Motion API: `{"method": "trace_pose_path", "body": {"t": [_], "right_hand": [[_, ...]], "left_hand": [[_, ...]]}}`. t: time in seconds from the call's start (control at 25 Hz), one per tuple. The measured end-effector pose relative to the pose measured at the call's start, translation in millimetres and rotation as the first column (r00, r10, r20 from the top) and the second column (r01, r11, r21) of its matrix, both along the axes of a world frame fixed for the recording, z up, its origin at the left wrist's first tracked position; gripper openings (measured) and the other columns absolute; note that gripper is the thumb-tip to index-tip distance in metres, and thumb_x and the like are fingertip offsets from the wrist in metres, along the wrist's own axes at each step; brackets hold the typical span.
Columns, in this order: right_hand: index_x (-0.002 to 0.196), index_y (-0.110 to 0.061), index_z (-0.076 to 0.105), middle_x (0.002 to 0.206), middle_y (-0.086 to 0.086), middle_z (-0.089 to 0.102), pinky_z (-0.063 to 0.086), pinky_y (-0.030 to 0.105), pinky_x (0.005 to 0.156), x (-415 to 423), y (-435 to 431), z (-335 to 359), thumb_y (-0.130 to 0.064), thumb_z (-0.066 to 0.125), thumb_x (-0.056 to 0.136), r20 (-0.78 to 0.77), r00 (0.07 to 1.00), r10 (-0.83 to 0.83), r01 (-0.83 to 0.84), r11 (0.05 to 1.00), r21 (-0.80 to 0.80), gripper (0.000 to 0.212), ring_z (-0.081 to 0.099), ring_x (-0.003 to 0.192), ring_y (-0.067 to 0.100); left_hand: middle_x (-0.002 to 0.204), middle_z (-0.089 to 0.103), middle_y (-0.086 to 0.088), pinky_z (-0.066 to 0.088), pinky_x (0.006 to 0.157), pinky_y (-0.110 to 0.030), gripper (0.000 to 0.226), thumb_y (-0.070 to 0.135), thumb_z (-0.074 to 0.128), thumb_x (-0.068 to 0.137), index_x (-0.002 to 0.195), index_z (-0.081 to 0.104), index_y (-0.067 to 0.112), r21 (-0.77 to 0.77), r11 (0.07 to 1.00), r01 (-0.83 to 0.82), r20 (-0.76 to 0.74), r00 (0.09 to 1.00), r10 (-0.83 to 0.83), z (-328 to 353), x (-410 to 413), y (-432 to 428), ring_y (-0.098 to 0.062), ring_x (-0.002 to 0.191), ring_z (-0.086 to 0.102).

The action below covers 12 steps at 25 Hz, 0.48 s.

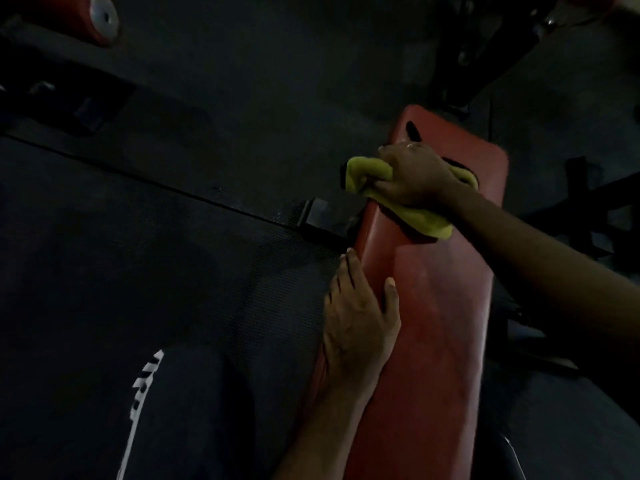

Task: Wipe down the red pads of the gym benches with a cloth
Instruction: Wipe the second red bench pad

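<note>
A long red bench pad (436, 323) runs from the bottom centre up to the upper right. My right hand (414, 174) grips a bunched yellow-green cloth (367, 174) and presses it on the pad's far part, near the left edge. My left hand (360, 317) holds the pad's left edge lower down, thumb on top and fingers over the side. Two dark marks show on the pad beyond the cloth.
Dark rubber floor mats (173, 237) lie to the left, with a seam running across. A red roller pad with a metal end cap (102, 15) sits at the top left. Black bench frame parts (325, 216) stick out under the pad, and more metal frame (588, 202) stands at right.
</note>
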State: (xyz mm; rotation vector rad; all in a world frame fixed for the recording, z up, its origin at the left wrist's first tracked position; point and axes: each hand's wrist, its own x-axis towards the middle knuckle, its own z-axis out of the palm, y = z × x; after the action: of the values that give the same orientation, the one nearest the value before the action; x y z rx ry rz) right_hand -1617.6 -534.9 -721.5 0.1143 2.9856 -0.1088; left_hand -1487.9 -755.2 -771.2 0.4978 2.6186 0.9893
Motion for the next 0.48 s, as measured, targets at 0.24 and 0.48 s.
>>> {"method": "trace_pose_path", "body": {"t": [0.24,0.48], "right_hand": [[0.086,-0.023,0.062,0.092,0.001,0.067,0.049,0.041,0.081,7.0,-13.3,-13.9,-0.064,0.049,0.084,0.024,0.998,0.066,-0.068,0.996,0.056,0.043,0.063,0.091,0.026],[0.126,-0.023,0.061,0.126,-0.004,0.065,0.044,0.046,0.104,30.0,6.6,-21.3,-0.055,0.054,0.093,-0.185,0.969,-0.166,0.144,0.982,-0.123,0.046,0.06,0.118,0.019]], "left_hand": [[0.163,0.023,-0.011,0.044,0.105,-0.043,0.077,0.059,0.03,0.102,0.159,0.008,0.012,-0.033,0.992,0.118,0.056,0.992,-0.116,-1.9,-1.7,-8.4,-0.028,0.141,0.039],[0.167,0.007,-0.008,0.034,0.115,-0.04,0.073,0.048,0.032,0.104,0.159,-0.008,0.02,0.05,0.979,0.196,0.127,0.971,-0.201,9.4,-28.8,4.8,-0.025,0.147,0.028]]}}
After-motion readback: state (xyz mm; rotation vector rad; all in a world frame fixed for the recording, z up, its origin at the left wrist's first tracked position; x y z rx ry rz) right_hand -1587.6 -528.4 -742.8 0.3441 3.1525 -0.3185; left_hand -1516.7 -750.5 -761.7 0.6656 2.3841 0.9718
